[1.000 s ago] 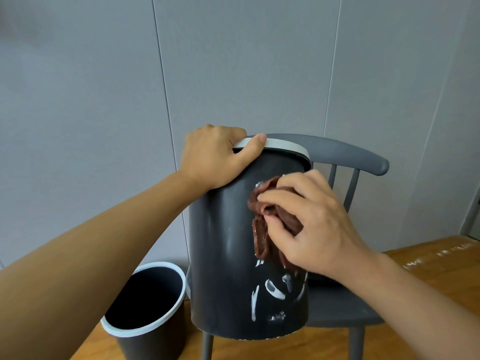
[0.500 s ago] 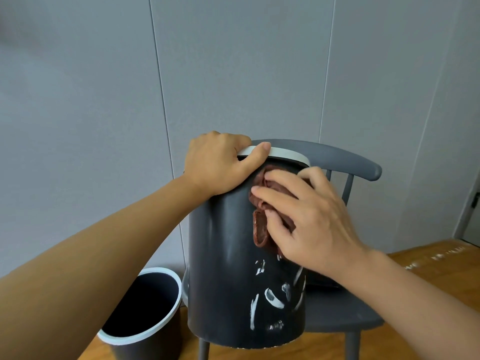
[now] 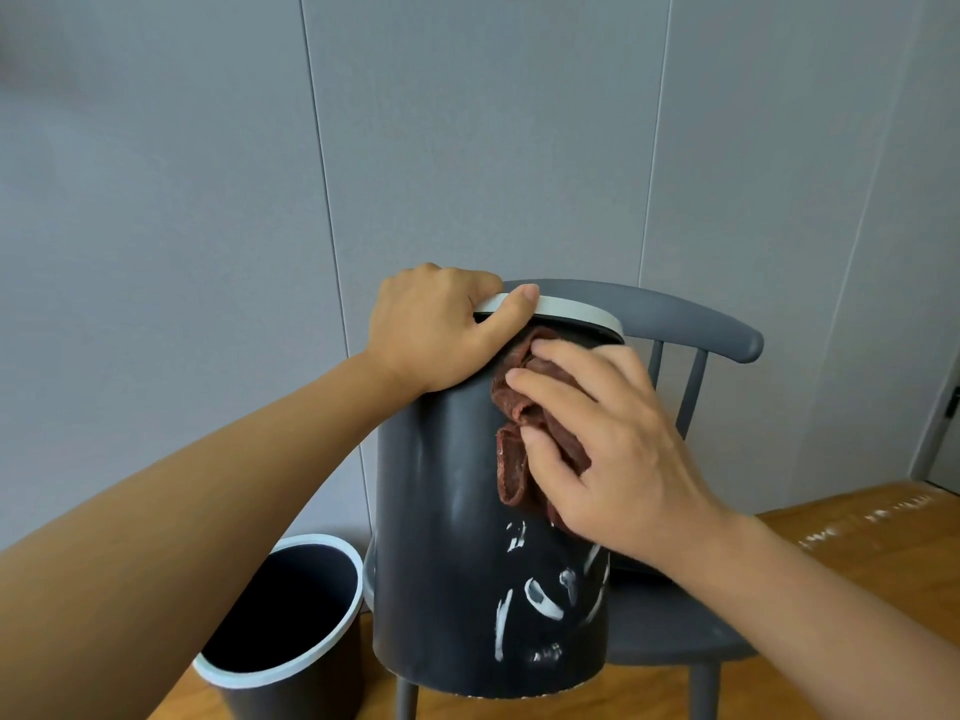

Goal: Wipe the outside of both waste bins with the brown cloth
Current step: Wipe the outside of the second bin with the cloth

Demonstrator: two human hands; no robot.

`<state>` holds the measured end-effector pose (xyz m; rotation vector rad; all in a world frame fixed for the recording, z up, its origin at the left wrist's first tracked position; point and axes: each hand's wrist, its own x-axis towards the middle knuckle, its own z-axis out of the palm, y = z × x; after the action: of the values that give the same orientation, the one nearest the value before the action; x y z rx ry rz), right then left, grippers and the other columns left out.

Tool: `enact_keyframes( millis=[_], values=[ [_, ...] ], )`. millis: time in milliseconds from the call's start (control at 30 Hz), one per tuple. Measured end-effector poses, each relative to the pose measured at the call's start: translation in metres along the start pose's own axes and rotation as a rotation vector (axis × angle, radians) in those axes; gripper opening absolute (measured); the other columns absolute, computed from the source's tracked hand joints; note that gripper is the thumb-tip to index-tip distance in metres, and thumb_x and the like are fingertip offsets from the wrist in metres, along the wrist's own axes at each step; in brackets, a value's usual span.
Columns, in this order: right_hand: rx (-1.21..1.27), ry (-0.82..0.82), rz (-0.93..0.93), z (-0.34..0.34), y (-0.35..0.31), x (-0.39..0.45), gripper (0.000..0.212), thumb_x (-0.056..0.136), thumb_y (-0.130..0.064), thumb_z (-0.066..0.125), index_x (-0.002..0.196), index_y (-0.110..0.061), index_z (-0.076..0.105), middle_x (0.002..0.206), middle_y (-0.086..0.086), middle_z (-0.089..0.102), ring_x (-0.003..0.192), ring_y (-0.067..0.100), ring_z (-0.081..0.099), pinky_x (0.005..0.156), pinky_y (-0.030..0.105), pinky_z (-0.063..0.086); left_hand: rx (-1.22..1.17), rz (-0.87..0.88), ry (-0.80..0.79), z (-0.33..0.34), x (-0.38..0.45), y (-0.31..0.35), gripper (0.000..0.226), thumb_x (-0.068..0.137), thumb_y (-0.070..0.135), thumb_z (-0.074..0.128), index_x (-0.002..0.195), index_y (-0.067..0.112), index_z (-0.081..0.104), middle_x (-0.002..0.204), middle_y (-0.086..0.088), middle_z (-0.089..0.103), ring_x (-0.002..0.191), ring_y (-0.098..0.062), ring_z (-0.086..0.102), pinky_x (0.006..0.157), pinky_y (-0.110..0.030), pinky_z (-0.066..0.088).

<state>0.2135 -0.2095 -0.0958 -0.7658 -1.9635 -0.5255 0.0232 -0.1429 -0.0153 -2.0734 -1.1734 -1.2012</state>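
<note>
A grey chair (image 3: pixel 675 319) stands against a pale panelled wall (image 3: pixel 208 200) on a wooden floor (image 3: pixel 857 532), its curved backrest rising behind the work. The dark bin (image 3: pixel 441 537) stands on the chair's seat, tilted toward the camera, and hides most of the seat and the spindles on the near side. A second bin (image 3: pixel 291 683), dark with a white rim, stands upright on the floor just to the left of the chair, well apart from both hands. At the far right edge a strip of door (image 3: pixel 945 423) shows.

Compared with a second ago, the brown cloth (image 3: pixel 511 454) has travelled up the bin wall: it sat around mid-height then and now reaches just under the pale rim (image 3: pixel 571 309). The white smears (image 3: pixel 540 600) lower on the wall are unchanged.

The left hand (image 3: pixel 436 335) grips the raised bin's rim, fingers curled over the top and thumb laid along the rim's outer face. The right hand (image 3: pixel 613 449) presses the bunched cloth against the bin's outer wall, fingers spread over it, the thumb tucked into its folds. The cloth's upper edge lies almost touching the left thumb.
</note>
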Motion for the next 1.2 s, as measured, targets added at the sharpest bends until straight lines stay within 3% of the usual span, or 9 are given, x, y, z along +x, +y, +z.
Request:
enact_keyframes(
  millis=[200, 367, 533, 733, 900, 967, 1067, 1200],
  values=[
    [-0.014, -0.120, -0.199, -0.005, -0.002, -0.021, 0.030, 0.096, -0.019, 0.067, 0.124, -0.013, 0.076, 0.132, 0.004, 0.068, 0.107, 0.029, 0.055, 0.092, 0.041, 0.052, 0.023, -0.027, 0.004, 0.000, -0.002, -0.002, 0.062, 0.092, 0.063, 0.040, 0.054, 0.016, 0.025, 0.043, -0.002, 0.026, 0.044, -0.017, 0.031, 0.051, -0.031, 0.023],
    [-0.022, 0.022, 0.001, 0.000, 0.009, 0.010, 0.036, 0.093, -0.016, 0.067, 0.128, -0.013, 0.075, 0.135, -0.001, 0.067, 0.107, 0.029, 0.052, 0.095, 0.043, 0.050, 0.033, -0.022, 0.007, -0.001, -0.001, -0.002, 0.062, 0.092, 0.063, 0.039, 0.054, 0.016, 0.026, 0.042, 0.000, 0.028, 0.043, -0.015, 0.032, 0.049, -0.031, 0.024],
    [0.005, -0.137, -0.238, -0.004, 0.001, -0.014, 0.035, 0.088, -0.010, 0.068, 0.122, -0.014, 0.077, 0.133, -0.003, 0.070, 0.104, 0.032, 0.056, 0.091, 0.046, 0.051, -0.012, -0.021, 0.019, -0.003, -0.004, -0.004, 0.061, 0.092, 0.061, 0.041, 0.053, 0.020, 0.021, 0.041, 0.000, 0.022, 0.042, -0.014, 0.026, 0.050, -0.030, 0.019],
    [0.000, 0.037, -0.037, 0.001, 0.020, 0.010, 0.035, 0.091, -0.011, 0.068, 0.125, -0.014, 0.077, 0.135, -0.002, 0.070, 0.103, 0.030, 0.052, 0.092, 0.046, 0.051, 0.015, -0.030, -0.002, -0.004, -0.002, -0.004, 0.061, 0.093, 0.060, 0.042, 0.053, 0.017, 0.024, 0.041, 0.000, 0.025, 0.042, -0.013, 0.030, 0.049, -0.030, 0.021],
    [0.027, -0.127, -0.261, -0.003, 0.007, -0.014, 0.035, 0.088, -0.008, 0.070, 0.122, -0.015, 0.078, 0.135, -0.002, 0.069, 0.105, 0.033, 0.056, 0.093, 0.045, 0.051, 0.000, -0.047, -0.003, -0.006, -0.004, -0.007, 0.061, 0.094, 0.058, 0.043, 0.054, 0.017, 0.022, 0.043, -0.002, 0.024, 0.044, -0.017, 0.028, 0.050, -0.030, 0.019],
    [0.026, -0.086, -0.195, -0.003, 0.015, -0.001, 0.034, 0.091, -0.011, 0.068, 0.124, -0.016, 0.077, 0.136, -0.001, 0.068, 0.107, 0.032, 0.054, 0.096, 0.044, 0.049, 0.005, -0.063, -0.010, -0.007, -0.004, -0.006, 0.061, 0.094, 0.058, 0.044, 0.055, 0.017, 0.021, 0.044, -0.003, 0.022, 0.045, -0.017, 0.027, 0.050, -0.032, 0.020],
    [0.047, 0.000, 0.052, 0.002, 0.018, 0.011, 0.041, 0.095, -0.022, 0.066, 0.135, -0.016, 0.070, 0.142, 0.004, 0.059, 0.122, 0.030, 0.048, 0.110, 0.041, 0.042, 0.016, -0.069, -0.020, -0.007, -0.002, -0.004, 0.061, 0.094, 0.058, 0.044, 0.055, 0.017, 0.021, 0.043, -0.002, 0.022, 0.044, -0.016, 0.027, 0.051, -0.033, 0.018],
    [0.096, -0.245, 0.129, -0.001, 0.005, -0.012, 0.078, 0.083, -0.032, 0.062, 0.157, -0.016, 0.040, 0.152, 0.006, 0.032, 0.139, 0.029, 0.031, 0.118, 0.039, 0.031, 0.010, -0.098, -0.020, -0.007, -0.003, -0.009, 0.062, 0.094, 0.058, 0.043, 0.055, 0.016, 0.021, 0.045, -0.003, 0.022, 0.046, -0.018, 0.027, 0.052, -0.033, 0.020]
  ],
)
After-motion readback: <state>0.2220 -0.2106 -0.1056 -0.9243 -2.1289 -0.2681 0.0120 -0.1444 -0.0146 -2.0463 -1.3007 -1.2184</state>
